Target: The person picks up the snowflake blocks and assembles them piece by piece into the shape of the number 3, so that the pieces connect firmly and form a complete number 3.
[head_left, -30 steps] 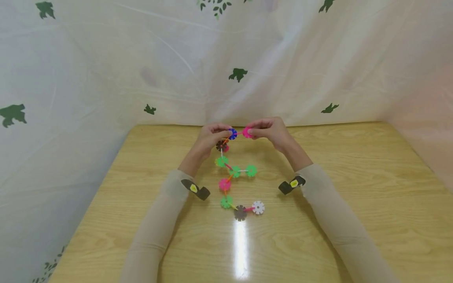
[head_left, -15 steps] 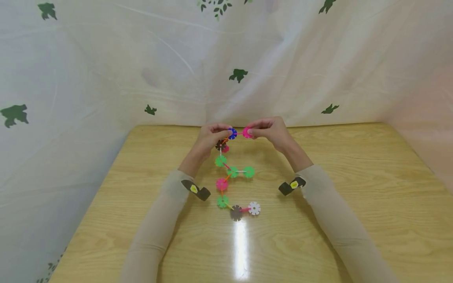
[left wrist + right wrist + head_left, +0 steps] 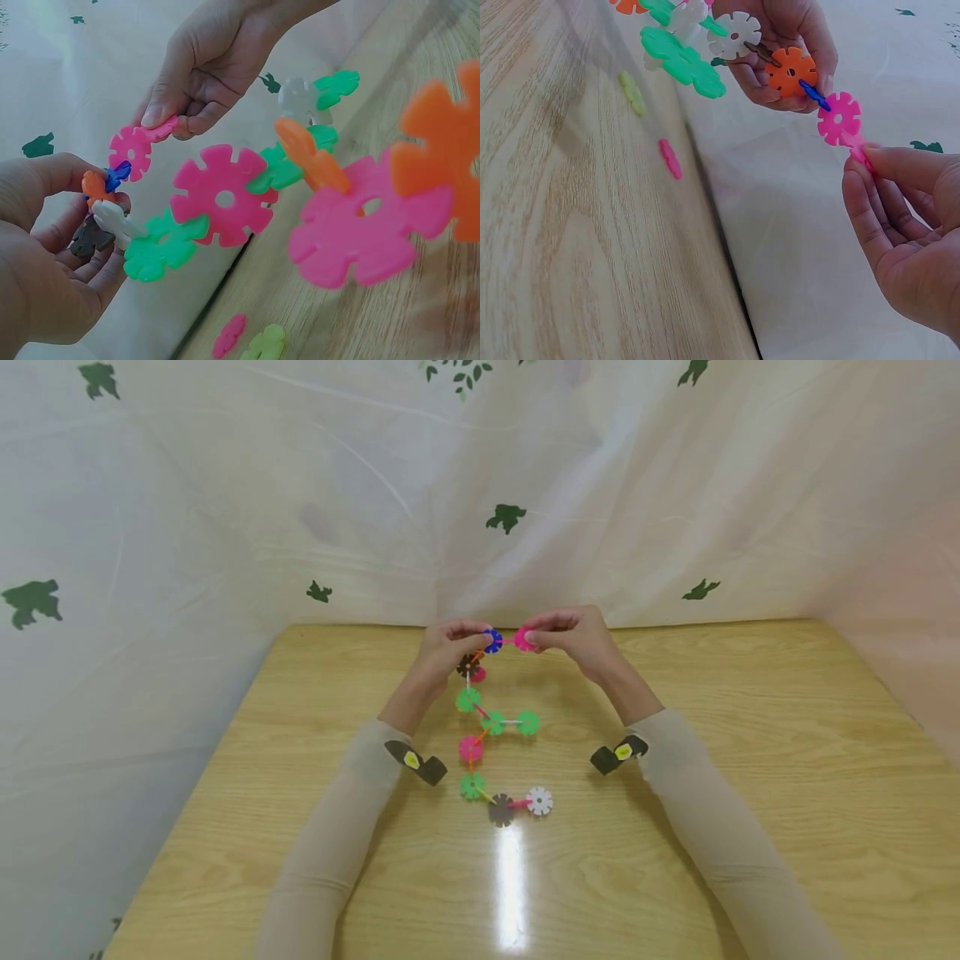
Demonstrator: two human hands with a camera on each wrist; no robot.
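A chain of interlocking plastic snowflake discs, with a green disc [image 3: 493,722] at its middle, is held up by both hands. My left hand [image 3: 442,656] pinches the blue disc [image 3: 492,641] at the chain's upper left; orange and brown discs [image 3: 91,236] lie by its fingers. With thumb and fingertips, my right hand [image 3: 581,639] grips the pink end disc [image 3: 524,639]. Another pink disc [image 3: 839,118], seen edge-on from the head, joins these two. Lower down, a short branch ends in a green disc [image 3: 528,723], and the bottom end is a white disc [image 3: 539,802].
A loose pink disc [image 3: 670,158] and a loose yellow-green disc [image 3: 631,94] lie on the wooden table [image 3: 750,760] beneath the chain. Behind the table's far edge hangs a pale curtain [image 3: 600,527] with green leaf and bird prints.
The lower part of the chain has swung slightly left over the last second, then steadied. Both hands keep their grips and stay almost in place.
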